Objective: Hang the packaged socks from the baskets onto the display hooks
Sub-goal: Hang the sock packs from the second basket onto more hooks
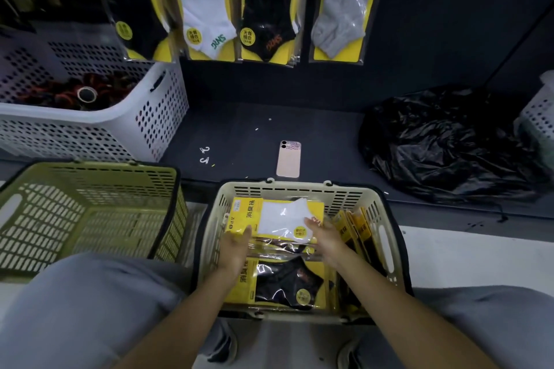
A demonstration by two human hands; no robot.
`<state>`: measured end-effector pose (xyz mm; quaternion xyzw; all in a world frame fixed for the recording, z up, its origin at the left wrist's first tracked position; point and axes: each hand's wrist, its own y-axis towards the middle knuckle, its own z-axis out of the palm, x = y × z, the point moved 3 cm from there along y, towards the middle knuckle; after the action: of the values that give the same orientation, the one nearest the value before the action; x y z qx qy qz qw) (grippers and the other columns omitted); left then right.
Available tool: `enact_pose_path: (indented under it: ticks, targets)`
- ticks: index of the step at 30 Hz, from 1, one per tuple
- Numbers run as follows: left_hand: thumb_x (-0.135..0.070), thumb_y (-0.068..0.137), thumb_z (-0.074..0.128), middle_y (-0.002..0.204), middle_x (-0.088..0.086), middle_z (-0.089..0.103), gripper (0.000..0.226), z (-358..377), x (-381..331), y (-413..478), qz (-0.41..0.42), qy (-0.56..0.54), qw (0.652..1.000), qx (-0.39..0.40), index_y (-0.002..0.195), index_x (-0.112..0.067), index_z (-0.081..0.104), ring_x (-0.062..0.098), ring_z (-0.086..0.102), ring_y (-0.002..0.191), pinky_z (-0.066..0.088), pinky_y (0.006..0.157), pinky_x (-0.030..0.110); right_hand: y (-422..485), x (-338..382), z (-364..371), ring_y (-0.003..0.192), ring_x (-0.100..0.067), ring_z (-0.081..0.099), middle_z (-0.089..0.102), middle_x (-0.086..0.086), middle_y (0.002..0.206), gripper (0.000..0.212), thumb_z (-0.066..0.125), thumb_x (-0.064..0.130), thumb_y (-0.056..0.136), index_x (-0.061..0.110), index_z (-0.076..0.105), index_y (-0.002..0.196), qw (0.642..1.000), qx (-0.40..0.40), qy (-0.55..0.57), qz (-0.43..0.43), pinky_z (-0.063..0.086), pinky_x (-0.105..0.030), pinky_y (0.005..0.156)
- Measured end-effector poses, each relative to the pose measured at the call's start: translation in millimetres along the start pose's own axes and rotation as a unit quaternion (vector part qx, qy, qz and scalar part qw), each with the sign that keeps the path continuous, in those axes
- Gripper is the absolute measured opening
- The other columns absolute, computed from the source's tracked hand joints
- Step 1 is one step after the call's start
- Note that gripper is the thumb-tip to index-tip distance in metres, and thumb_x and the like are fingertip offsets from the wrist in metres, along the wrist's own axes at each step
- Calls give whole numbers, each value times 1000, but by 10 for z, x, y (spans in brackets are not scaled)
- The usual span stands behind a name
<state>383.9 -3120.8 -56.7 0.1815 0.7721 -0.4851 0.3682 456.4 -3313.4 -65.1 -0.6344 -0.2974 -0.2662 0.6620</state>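
You're partway through: hanging packs (209,12) already fill the display above, but the cream basket (299,186) at your knees holds plenty more, flat and on edge. Your left hand (236,246) and right hand (325,241) rest, fingers fairly straight, on either side of the top white sock pack (281,217), which is not yet lifted
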Motion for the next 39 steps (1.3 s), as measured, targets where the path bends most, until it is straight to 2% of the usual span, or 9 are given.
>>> enact_pose_path:
  ticks: [2,4,7,12,16,19,22,34,39]
  targets:
    - [-46,85,62,146,18,37,82,48,-68,-29,-88,-106,990,26,146,-6,25,34,40,131,34,109,42,-71,107,-111,127,-34,48,46,-10,143,55,61,30,92,13,41,139,999,-35,30,-17,37,-56,106]
    - [-46,85,61,145,18,39,79,171,-135,-89,-150,-222,952,146,146,-11,25,33,43,130,37,108,41,-161,194,-207,119,-33,54,54,-13,135,48,60,26,92,9,46,135,996,-47,71,-37,39,-55,105]
    - [-37,95,49,142,11,46,54,351,-364,-167,-86,-284,922,248,142,-14,34,24,49,126,41,103,35,-340,298,-239,102,-26,63,64,-9,120,37,58,23,93,9,53,127,991,-3,122,-56,47,-47,94]
    - [-18,96,50,115,7,67,19,342,-936,-259,67,-317,925,199,112,-11,59,14,70,90,57,73,26,-543,594,-206,105,-22,64,69,-4,113,33,62,18,90,13,56,122,985,35,112,-124,53,-34,81]
    - [-30,87,66,105,2,72,20,189,-1381,-403,190,-190,954,134,104,-20,66,21,67,99,53,87,37,-634,1115,-264,116,-9,49,46,8,130,62,65,20,89,16,33,141,967,-50,29,-250,41,-21,90]
    - [-36,80,71,88,-8,74,19,119,-1764,-545,269,-148,945,113,95,-23,69,8,70,83,52,67,17,-758,1601,-237,123,-5,41,43,10,134,57,67,26,87,20,41,137,936,-62,-7,-346,34,-20,99]
    - [-35,75,76,77,-14,73,19,53,-2137,-619,300,-159,936,93,88,-24,69,-3,67,70,45,52,5,-892,2023,-168,115,-6,53,57,8,125,38,68,32,85,26,55,121,920,-49,-44,-386,44,-24,96]
    - [-31,70,81,75,-28,69,27,-101,-3300,-865,460,-115,877,74,91,-30,64,-13,64,73,44,56,1,-1134,2952,-81,81,-13,63,68,-2,86,22,72,25,83,10,63,97,894,-45,-31,-445,48,-17,65]
    - [-33,73,78,75,-31,68,20,1,-3568,-913,498,-83,859,90,87,-31,65,-12,64,72,44,54,2,-1195,3069,-87,84,-19,71,73,-9,95,14,68,16,86,11,64,98,899,19,54,-434,58,-31,73]
